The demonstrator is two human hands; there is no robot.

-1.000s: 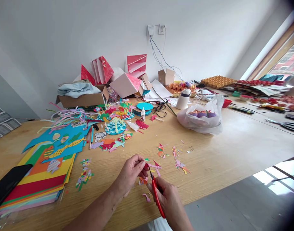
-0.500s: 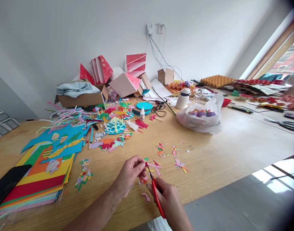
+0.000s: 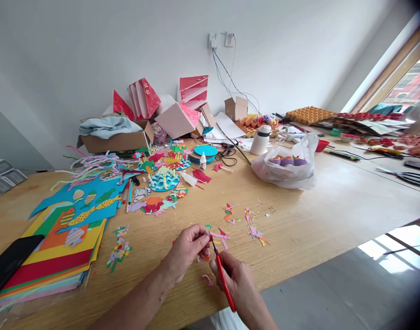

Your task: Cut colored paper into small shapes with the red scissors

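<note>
My left hand is closed in a pinch on a tiny red paper piece near the front edge of the wooden table. My right hand grips small red-handled scissors, their tips touching that paper piece. Loose coloured paper scraps lie just beyond both hands, and a pink scrap lies between them.
A stack of coloured paper sheets with fish cut-outs and a black phone lie at the left. Paper crafts, a glue bottle, a cardboard box, a plastic bag and a white jar crowd the far side.
My hands stay nearly in place; the left hand's pinch has shifted slightly right towards the scissor tips.
</note>
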